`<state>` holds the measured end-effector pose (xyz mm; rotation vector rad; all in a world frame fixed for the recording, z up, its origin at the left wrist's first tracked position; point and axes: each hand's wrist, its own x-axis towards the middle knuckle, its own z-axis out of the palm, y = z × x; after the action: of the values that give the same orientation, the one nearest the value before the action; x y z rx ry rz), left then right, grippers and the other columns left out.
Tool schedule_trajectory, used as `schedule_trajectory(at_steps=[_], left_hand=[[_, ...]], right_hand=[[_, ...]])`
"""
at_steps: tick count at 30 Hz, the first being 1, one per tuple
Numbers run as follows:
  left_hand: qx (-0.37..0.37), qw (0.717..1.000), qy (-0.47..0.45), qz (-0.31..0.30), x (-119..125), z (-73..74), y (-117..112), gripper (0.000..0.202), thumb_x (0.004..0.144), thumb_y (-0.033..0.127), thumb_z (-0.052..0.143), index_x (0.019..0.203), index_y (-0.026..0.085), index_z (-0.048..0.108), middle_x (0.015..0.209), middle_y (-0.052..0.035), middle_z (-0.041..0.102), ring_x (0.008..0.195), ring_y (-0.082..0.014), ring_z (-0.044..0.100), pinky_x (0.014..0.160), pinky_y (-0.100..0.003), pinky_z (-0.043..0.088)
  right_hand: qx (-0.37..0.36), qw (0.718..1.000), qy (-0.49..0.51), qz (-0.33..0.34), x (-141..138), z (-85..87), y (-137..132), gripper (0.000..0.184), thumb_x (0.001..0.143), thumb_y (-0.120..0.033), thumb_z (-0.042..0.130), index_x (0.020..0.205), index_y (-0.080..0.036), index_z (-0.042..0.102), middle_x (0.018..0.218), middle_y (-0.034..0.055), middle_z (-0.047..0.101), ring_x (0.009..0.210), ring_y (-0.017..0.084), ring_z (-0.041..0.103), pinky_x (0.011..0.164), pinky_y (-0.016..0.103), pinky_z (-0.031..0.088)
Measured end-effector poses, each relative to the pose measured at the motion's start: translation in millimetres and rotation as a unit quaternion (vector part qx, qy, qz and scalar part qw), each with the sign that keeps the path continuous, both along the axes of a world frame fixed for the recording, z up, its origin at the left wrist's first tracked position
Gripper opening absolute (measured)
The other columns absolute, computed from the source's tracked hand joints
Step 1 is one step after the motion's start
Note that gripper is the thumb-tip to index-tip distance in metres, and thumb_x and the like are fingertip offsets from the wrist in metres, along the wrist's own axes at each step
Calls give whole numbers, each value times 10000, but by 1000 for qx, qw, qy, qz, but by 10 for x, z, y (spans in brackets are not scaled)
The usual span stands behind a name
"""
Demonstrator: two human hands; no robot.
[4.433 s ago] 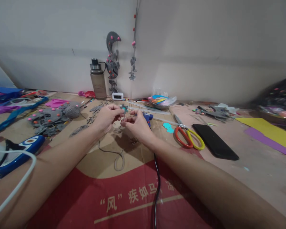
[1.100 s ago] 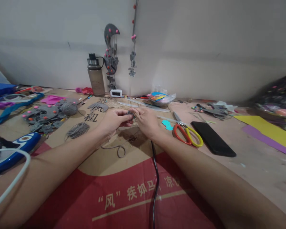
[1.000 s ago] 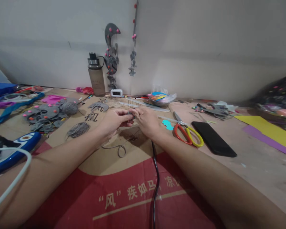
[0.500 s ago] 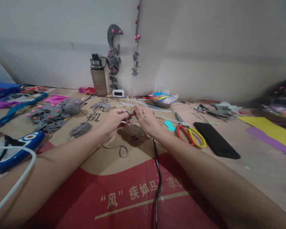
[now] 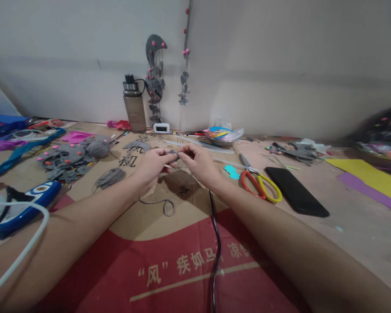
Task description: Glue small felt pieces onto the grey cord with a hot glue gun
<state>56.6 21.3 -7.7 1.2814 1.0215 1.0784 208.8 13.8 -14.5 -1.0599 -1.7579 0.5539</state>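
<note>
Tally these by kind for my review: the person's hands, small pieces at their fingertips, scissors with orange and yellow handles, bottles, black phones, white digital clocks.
Hands: left hand, right hand: 2
Small held piece: 1
Scissors: 1
Bottle: 1
Black phone: 1
White digital clock: 1
Total: 7

Their left hand [image 5: 151, 168] is showing bare, with its outline looking slim. Just behind it, the left forearm [image 5: 81, 226] is going uncovered, widening away from the hand. The right hand [image 5: 202, 167] is likewise appearing bare; behind it, the right forearm [image 5: 273, 230] is broadening similarly, also showing uncovered.
</note>
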Motion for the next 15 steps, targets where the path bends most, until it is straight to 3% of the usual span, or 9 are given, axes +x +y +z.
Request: schedule_trajectory(at_steps=[6, 11, 15], left_hand=[[118, 987, 113, -5, -25, 31, -25, 252, 673, 349, 697, 808, 137, 676, 673, -46, 648, 519, -90, 529, 487, -216, 414], [97, 993, 56, -32, 0, 31, -27, 228, 664, 302, 701, 810, 128, 678, 743, -60, 658, 639, -122, 595, 525, -220, 439], [67, 997, 38, -3, 6, 1, 6, 170, 655, 263, 705, 730, 123, 644, 671, -45, 633, 567, -102, 575, 484, -213, 421]], right_hand=[[-21, 1000, 11, -20, 5, 1, 14, 106, 769, -276, 521, 751, -174, 543, 667, -19, 548, 606, 106, 475, 577, 248, 364], [-39, 998, 31, -25, 9, -15, 39, 115, 751, -289, 531, 740, -175, 542, 644, -27, 532, 587, 103, 458, 550, 242, 350], [-53, 997, 49, 3, 2, -19, 56, 148, 770, -310, 518, 747, -172, 567, 680, -13, 559, 619, 105, 474, 588, 246, 372]])
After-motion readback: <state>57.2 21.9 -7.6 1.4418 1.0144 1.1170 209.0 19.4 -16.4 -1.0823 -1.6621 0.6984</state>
